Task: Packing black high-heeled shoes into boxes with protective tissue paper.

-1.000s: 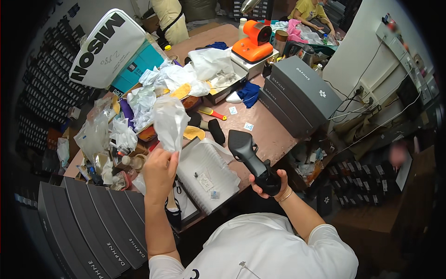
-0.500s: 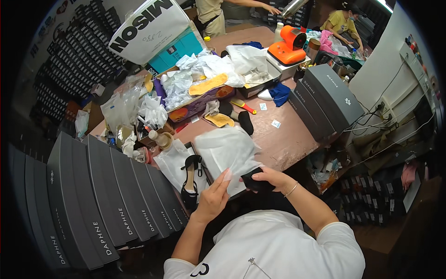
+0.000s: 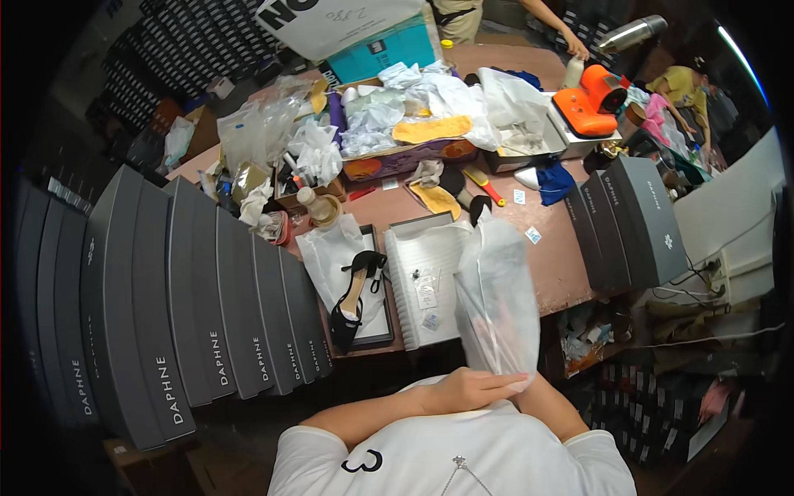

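Note:
A translucent plastic bag (image 3: pixel 496 298) stands upright in front of my chest, its top reaching over the table edge. My left hand (image 3: pixel 471 388) is closed on the bag's lower end. My right hand (image 3: pixel 529 385) meets the same end from the right, mostly hidden under the bag and my left fingers. Left of the bag an open shoe box (image 3: pixel 382 335) holds a black high-heeled sandal (image 3: pixel 351 298) on white wrapping. Beside it lies a white ribbed paper sheet (image 3: pixel 426 277) with small tags.
Rows of dark grey shoe boxes (image 3: pixel 207 331) stand at my left, and more grey boxes (image 3: pixel 633 219) at the right. An orange device (image 3: pixel 591 103), a cardboard box of crumpled paper and insoles (image 3: pixel 405 153) and another person's hand (image 3: pixel 575 45) are at the back.
The bag has come up off the table and now stands in front of my chest. The black shoe that my right hand held is no longer visible.

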